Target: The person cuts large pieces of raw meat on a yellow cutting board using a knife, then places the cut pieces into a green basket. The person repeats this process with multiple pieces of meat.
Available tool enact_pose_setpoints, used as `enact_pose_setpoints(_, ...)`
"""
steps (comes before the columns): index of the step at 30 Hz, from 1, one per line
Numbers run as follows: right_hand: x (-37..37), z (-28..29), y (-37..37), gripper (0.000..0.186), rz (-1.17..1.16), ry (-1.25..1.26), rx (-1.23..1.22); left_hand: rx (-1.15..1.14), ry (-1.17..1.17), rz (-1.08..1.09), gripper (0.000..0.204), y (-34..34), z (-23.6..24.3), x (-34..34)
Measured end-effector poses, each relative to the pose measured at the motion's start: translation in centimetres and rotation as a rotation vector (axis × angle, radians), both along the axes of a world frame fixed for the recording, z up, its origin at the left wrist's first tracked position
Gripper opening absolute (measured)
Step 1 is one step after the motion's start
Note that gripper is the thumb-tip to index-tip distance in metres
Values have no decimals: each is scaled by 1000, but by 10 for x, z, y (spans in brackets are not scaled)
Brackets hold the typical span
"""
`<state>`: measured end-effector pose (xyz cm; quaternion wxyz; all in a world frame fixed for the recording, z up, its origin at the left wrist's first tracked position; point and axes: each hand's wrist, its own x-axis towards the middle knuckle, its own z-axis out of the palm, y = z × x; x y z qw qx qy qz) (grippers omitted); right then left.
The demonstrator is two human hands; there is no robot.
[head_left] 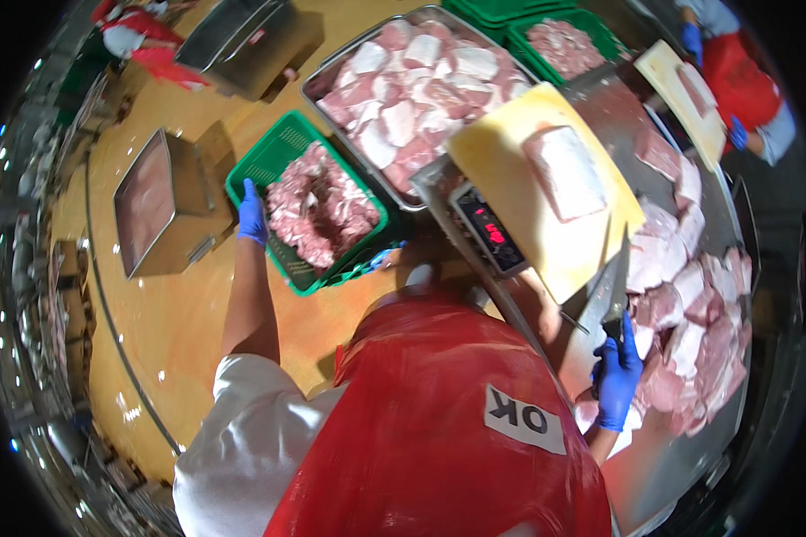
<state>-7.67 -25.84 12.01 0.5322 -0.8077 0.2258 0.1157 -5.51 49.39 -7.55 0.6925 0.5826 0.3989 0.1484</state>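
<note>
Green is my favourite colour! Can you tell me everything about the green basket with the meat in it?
The green basket is a rectangular plastic crate with latticed walls, heaped with pink meat chunks. It sits beside a metal tray of bigger cuts. The gloved left hand grips its left rim; the right hand, holding a knife, is apart from it. What it rests on is hidden.
</note>
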Motion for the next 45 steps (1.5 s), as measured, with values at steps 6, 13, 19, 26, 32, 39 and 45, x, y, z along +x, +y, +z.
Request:
enact_pose_setpoints(6,-17,-8,9,57,-69,28,44,737,-103,-483,87,-156,28,132)
enact_pose_setpoints(13,-53,-11,23,57,-188,43,35,1714,-729,-1437,117,-416,127,247)
enact_pose_setpoints(19,-111,-23,31,57,-368,9,104,1796,-420,-1992,126,-493,156,310)
enact_pose_setpoints(26,-149,-43,40,54,-505,7,155,1550,33,-1854,127,-497,172,282)
enact_pose_setpoints(32,-121,-19,46,58,-458,46,145,1368,-272,-1657,128,-451,172,286)
enact_pose_setpoints(39,-89,-11,46,58,-304,48,90,1172,-291,-1416,108,-369,149,293)
enact_pose_setpoints(45,-83,-29,41,56,-221,-29,64,1144,-266,-1356,96,-342,142,269)
